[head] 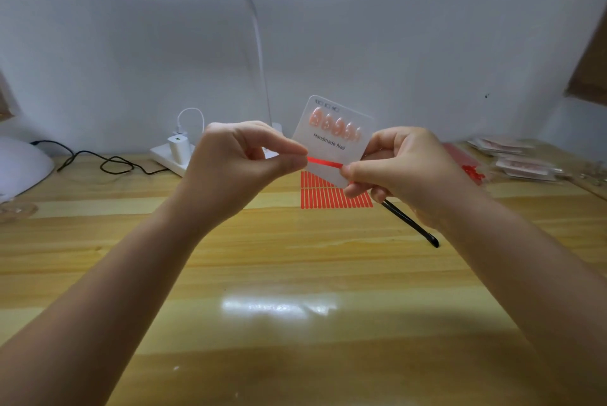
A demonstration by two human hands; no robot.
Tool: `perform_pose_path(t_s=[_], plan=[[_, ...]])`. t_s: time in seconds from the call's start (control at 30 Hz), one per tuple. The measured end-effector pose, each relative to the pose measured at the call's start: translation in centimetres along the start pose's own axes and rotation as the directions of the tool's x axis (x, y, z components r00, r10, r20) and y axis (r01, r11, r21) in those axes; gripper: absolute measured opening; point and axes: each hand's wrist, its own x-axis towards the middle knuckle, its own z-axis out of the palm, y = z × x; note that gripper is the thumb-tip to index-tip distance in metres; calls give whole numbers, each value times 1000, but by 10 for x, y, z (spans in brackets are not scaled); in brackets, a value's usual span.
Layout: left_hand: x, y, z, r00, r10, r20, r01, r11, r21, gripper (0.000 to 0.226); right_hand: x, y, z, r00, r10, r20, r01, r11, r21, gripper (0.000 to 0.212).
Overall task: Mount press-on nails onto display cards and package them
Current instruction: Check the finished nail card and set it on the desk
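A translucent display card (331, 149) printed "Handmade Nail" is held up above the table, tilted, with a row of several pink press-on nails (336, 125) along its top. A thin red adhesive strip (325, 162) stretches across the card's lower half. My left hand (239, 162) pinches the strip's left end. My right hand (404, 169) pinches the strip's right end against the card and also holds black tweezers (410, 221) that point down and to the right.
A sheet of red adhesive strips (331, 197) lies on the wooden table (295, 274) under the card. Packaged nail sets (522, 162) and red bits (473, 172) lie at the right. A power strip with charger (174, 152), a black cable (108, 162) and a white lamp base (19, 165) stand at the left.
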Motion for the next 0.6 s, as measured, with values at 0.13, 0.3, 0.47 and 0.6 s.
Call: perform_pose_path(t_s=[0.13,0.3,0.47,0.6], plan=[[0,-7,4,992,-83,-96,87,996,36,6,-1,-2,0,1000,-2,16,2,1000,-6,12],[0,-9,6,986,-104,-131,115,990,78,9,-3,-3,1,999,-1,34,1,1000,-13,13],[0,-9,8,975,-141,-173,160,982,104,8,-3,-5,2,999,7,41,-6,1000,-9,13],[-1,-8,10,970,-128,-206,163,973,166,4,-3,-4,3,999,5,48,-5,1000,-4,14]])
